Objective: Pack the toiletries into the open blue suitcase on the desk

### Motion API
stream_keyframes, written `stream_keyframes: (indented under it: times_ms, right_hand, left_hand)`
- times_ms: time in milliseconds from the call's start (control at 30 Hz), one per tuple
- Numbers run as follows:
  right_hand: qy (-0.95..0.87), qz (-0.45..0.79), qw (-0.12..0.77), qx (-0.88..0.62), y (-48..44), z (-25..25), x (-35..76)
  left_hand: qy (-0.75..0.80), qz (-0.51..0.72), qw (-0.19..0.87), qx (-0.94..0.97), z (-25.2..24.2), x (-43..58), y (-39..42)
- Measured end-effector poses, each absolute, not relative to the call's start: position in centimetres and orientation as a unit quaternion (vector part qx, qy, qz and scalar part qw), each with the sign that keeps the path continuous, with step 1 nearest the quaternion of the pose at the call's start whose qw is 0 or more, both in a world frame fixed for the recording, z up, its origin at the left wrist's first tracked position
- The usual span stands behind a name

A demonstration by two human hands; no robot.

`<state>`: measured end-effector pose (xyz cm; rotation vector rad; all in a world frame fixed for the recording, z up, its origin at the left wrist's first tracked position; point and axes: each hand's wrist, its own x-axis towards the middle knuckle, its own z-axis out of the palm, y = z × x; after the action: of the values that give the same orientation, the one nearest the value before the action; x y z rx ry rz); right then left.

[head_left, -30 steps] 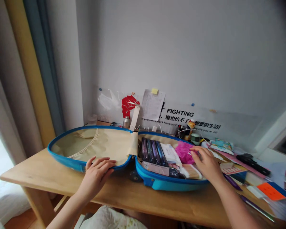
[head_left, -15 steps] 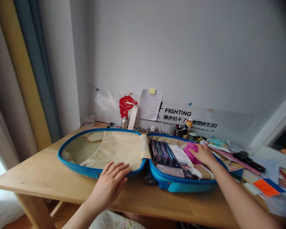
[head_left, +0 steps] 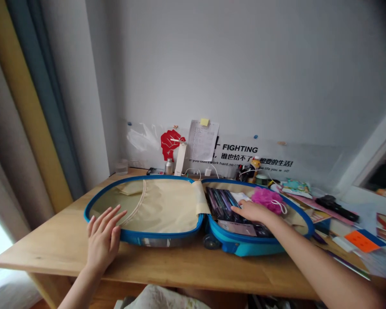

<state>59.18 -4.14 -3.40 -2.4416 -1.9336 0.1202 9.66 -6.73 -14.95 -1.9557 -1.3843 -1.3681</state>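
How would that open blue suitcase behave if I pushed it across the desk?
The blue suitcase looks hard-shelled, so probably stiff. Only its right half is packed, so it would likely feel lopsided and pivot. The wheel by the hinge might let it roll slightly.

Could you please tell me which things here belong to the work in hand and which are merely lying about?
In hand: blue suitcase, open flat; left hand at its rim; right hand on the dark packets; pink bath puff inside.
Lying about: orange square, black gadget, metal bottle, pinned paper.
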Motion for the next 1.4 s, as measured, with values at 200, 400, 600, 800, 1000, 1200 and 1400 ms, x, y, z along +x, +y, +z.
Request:
stream_keyframes:
  times_ms: [200, 400, 600, 800, 1000, 1200, 1400]
  right_hand:
    - [-0.619, 0.074, 0.015, -0.782, -4.0, -3.6, 58.8]
    - [-0.604, 0.081, 0.027, -0.792, -4.1, -3.7, 58.5]
    - [-0.592, 0.079, 0.048, -0.801, -3.3, -3.3, 58.4]
    - [-0.602, 0.058, 0.087, -0.792, -2.6, -1.3, 59.4]
    - [-0.605, -0.025, 0.141, -0.783, -1.7, 2.8, 62.3]
    - [-0.711, -0.037, 0.268, -0.649, 1.4, 6.0, 58.3]
    - [-0.866, 0.093, 0.214, -0.441, 5.5, 4.9, 45.7]
  left_hand:
    - [-0.512, -0.477, 0.176, -0.693, -14.9, 10.0, -7.2]
    - [-0.514, -0.471, 0.173, -0.695, -14.6, 10.1, -7.4]
    - [-0.513, -0.470, 0.174, -0.697, -14.4, 10.1, -7.4]
    - [-0.518, -0.467, 0.174, -0.695, -14.5, 10.1, -7.5]
    - [-0.503, -0.476, 0.202, -0.692, -15.1, 10.0, -7.1]
    - [-0.502, -0.473, 0.215, -0.692, -15.6, 9.9, -6.8]
    - [-0.507, -0.456, 0.225, -0.696, -15.8, 9.6, -6.9]
